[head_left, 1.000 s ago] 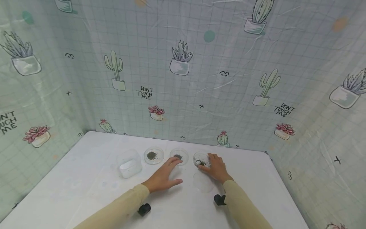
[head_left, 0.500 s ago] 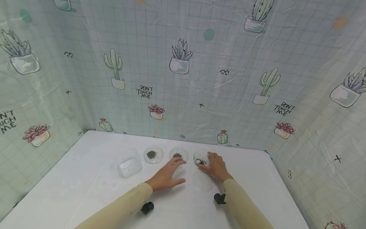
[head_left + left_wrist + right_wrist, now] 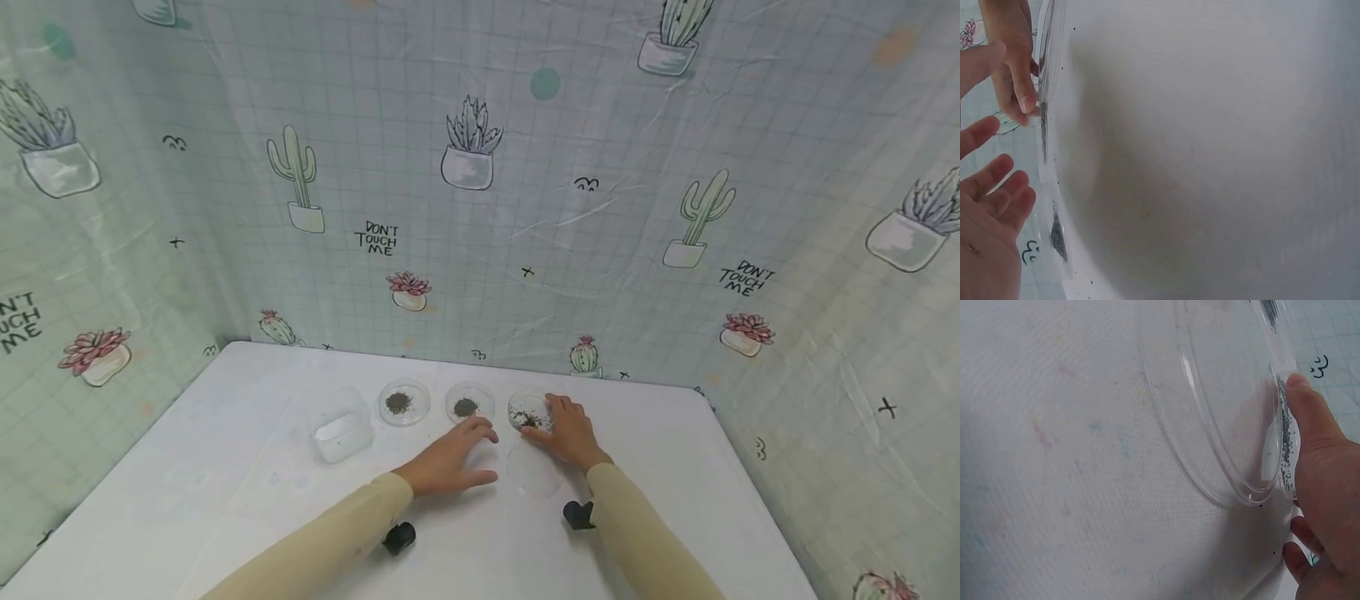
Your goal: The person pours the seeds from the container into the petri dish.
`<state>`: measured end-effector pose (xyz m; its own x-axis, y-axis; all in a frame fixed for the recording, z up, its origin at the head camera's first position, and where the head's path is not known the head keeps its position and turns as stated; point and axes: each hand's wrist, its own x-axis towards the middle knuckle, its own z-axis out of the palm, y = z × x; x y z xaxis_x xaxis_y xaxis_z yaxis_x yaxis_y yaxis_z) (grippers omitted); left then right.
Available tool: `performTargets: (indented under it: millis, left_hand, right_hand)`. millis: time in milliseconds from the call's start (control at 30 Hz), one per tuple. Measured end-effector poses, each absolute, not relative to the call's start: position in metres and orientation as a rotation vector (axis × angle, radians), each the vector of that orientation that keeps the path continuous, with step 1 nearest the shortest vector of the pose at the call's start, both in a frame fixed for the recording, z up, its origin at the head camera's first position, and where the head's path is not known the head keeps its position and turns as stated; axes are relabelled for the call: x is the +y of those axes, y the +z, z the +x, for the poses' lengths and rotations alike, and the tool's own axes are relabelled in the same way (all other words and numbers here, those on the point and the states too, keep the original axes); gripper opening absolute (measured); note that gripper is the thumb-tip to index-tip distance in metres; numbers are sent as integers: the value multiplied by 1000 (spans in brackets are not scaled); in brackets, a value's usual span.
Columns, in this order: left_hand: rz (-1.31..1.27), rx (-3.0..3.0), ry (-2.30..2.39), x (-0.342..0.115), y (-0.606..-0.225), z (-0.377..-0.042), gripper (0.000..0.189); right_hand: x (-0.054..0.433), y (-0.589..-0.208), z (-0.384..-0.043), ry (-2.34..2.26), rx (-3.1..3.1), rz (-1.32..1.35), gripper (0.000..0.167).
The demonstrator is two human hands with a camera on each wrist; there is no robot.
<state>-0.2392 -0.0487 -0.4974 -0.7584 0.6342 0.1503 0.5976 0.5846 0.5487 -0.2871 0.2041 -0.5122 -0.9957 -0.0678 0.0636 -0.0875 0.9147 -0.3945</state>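
My right hand (image 3: 572,435) grips the rim of the right petri dish (image 3: 519,403), thumb at the near side and fingers round the far right side. Dark crumbly flakes lie scattered in that dish. In the right wrist view, the thumb (image 3: 1313,415) presses at the dish's edge. My left hand (image 3: 452,461) hovers with fingers spread, holding nothing, just in front of the middle petri dish (image 3: 480,394), which holds a small dark heap. A clear round lid (image 3: 534,472) lies flat on the table in front of the right dish.
The left petri dish (image 3: 416,392) also holds a dark green-brown heap. A clear plastic tub (image 3: 339,446) stands left of it. White cloth covers the table (image 3: 225,467); a cactus-print curtain (image 3: 337,300) hangs behind. Black camera mounts (image 3: 399,538) sit under both wrists.
My left hand has moved a little to the right, uncovering more of the middle dish's heap. The right hand stays at its dish. The head view has tilted slightly.
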Motion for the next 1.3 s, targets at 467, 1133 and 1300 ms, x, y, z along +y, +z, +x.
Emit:
performTargets:
  millis: [467,1133,1300]
  left_hand:
    - [1213,2673,742,-39,-498,-243,41]
    - [1195,2714,644,-32,-507,-243,34]
    - [1190,2714,670,-36,-499,-243,27]
  right_hand:
    - [204,-519,-286,616,-3017,129,85]
    - [205,-518,-287,616,-3005,142,84]
    - [205,-518,-288,604,-2995,139,83]
